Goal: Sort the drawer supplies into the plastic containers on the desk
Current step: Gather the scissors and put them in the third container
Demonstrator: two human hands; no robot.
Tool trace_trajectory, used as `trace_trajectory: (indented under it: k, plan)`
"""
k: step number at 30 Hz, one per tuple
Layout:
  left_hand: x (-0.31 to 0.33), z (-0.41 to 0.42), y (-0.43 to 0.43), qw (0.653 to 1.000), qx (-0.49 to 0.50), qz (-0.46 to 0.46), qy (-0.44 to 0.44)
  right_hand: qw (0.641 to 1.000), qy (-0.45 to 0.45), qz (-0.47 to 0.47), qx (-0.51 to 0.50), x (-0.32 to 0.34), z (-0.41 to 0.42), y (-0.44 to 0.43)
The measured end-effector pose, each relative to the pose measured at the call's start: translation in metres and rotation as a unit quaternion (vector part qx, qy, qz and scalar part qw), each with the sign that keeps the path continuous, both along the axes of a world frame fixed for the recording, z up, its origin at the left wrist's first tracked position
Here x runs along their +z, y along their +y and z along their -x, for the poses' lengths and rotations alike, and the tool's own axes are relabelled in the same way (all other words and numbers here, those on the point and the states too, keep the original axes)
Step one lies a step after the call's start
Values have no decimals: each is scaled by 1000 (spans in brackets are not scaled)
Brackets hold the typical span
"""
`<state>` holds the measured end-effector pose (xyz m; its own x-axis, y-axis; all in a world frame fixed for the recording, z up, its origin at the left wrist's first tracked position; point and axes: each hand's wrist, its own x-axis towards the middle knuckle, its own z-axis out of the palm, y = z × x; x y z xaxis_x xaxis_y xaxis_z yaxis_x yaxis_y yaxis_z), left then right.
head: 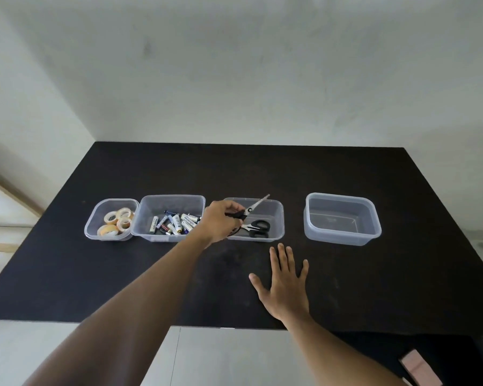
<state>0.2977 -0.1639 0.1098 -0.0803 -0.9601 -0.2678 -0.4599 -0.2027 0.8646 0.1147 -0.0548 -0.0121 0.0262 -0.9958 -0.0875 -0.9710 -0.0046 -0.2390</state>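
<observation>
Four clear plastic containers stand in a row on the black desk (262,168). The leftmost container (95,222) holds several tape rolls (116,222). Beside it, the second container (173,201) holds several batteries (175,222). My left hand (221,222) grips a pair of scissors (255,206) by the black handle, blades pointing up and right over the third container (276,215). Another black-handled pair of scissors (258,228) lies inside that container. The fourth container (343,218) at the right holds nothing. My right hand (286,282) rests flat on the desk, fingers spread.
A white wall rises behind the desk. A pinkish flat object (420,367) lies low at the right, below the desk's front edge. A white surface (221,358) shows under that edge.
</observation>
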Motion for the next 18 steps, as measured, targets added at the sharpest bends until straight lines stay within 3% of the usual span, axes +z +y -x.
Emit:
trace_trajectory:
  k: [5,9,18]
  plan:
    - [3,3,-36,986,-89,7,-141,1000,-10,14,-4,-2,-1,-2]
    - [-6,12,-48,966,-158,-17,-204,1000,-13,23,-8,-4,-2,-3]
    - [-33,23,-57,946,-191,-16,-262,999,-7,30,-14,-8,-3,-4]
